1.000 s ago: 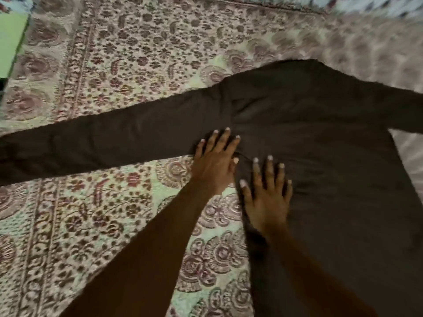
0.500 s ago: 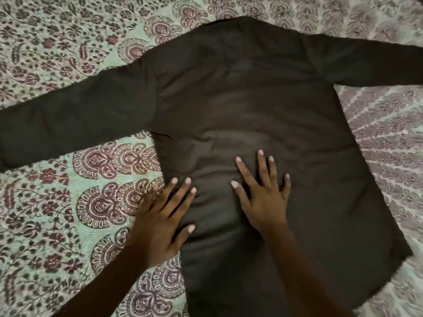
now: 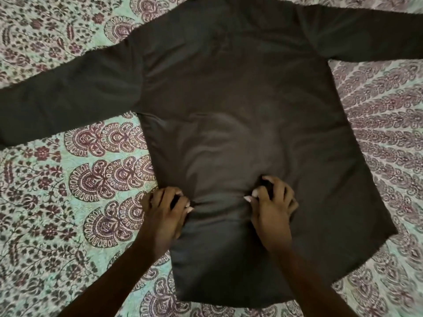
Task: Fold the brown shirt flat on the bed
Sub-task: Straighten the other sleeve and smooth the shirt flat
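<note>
The brown shirt (image 3: 240, 94) lies spread on the bed, back side up, both long sleeves stretched out to left and right. My left hand (image 3: 163, 210) sits at the shirt's left side edge, fingers curled and pinching the fabric. My right hand (image 3: 272, 202) rests on the lower middle of the shirt, fingers bent and bunching cloth under them. Wrinkles gather between the two hands. The collar end runs out of the top of the view.
The bed is covered by a pale green sheet (image 3: 68, 202) printed with maroon paisley and flower patterns. The sheet shows on the left, the right and below the shirt's hem.
Both hands slid down toward the hem and went from flat, spread fingers to curled fingers gripping fabric. The view shifted, bringing the whole shirt body into sight.
</note>
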`<action>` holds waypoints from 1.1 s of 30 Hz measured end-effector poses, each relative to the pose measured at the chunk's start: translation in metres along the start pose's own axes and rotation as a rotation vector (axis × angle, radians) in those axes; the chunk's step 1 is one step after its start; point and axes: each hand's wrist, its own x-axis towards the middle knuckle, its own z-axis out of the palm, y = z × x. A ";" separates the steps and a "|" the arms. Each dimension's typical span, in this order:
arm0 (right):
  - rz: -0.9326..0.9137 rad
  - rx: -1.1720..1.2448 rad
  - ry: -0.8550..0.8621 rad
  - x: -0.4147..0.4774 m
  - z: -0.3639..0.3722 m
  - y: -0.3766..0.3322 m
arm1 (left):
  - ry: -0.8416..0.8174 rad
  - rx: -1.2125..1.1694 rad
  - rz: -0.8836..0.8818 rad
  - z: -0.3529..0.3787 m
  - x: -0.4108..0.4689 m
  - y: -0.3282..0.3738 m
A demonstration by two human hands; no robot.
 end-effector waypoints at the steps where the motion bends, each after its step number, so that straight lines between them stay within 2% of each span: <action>1: -0.020 -0.050 -0.003 -0.002 0.003 0.001 | -0.024 -0.001 0.011 -0.001 -0.001 -0.002; 4: -0.057 -0.088 -0.044 -0.005 -0.009 0.000 | -0.089 -0.079 0.063 -0.017 0.004 -0.001; 6: -0.085 -0.047 -0.001 0.014 -0.021 -0.016 | -0.006 -0.092 0.069 -0.032 0.028 -0.002; 9: -0.209 -0.005 0.078 0.070 -0.018 -0.053 | 0.132 -0.046 -0.012 -0.042 0.099 -0.015; 11: -0.322 -0.001 -0.009 0.113 -0.010 -0.078 | 0.095 -0.020 -0.083 -0.040 0.147 -0.030; 13: -0.349 -0.022 -0.134 0.142 0.001 -0.095 | -0.017 0.041 -0.113 -0.026 0.169 -0.041; 16: -0.217 -0.039 -0.199 0.138 0.015 -0.079 | -0.110 0.116 -0.122 -0.003 0.146 -0.043; 18: -0.124 -0.077 -0.124 0.110 0.011 -0.045 | -0.096 0.089 -0.159 0.002 0.114 -0.031; 20: 0.056 -0.109 -0.039 0.076 -0.004 -0.003 | -0.121 0.072 -0.173 0.000 0.081 -0.012; 23: 0.299 -0.083 -0.039 0.024 -0.022 0.050 | -0.177 0.085 -0.114 0.003 0.032 0.015; 27: 0.346 -0.026 -0.057 0.003 -0.025 0.066 | -0.201 0.092 -0.143 0.010 -0.012 0.039; 29: 0.224 -0.024 -0.025 0.015 -0.019 0.045 | -0.194 0.092 -0.130 0.014 -0.024 0.054; 32: -0.130 -0.122 -0.082 0.017 -0.002 0.017 | -0.177 0.085 -0.106 0.018 -0.040 0.075; 33: -0.145 -0.135 -0.090 0.009 0.000 0.017 | -0.178 0.082 -0.116 0.019 -0.049 0.081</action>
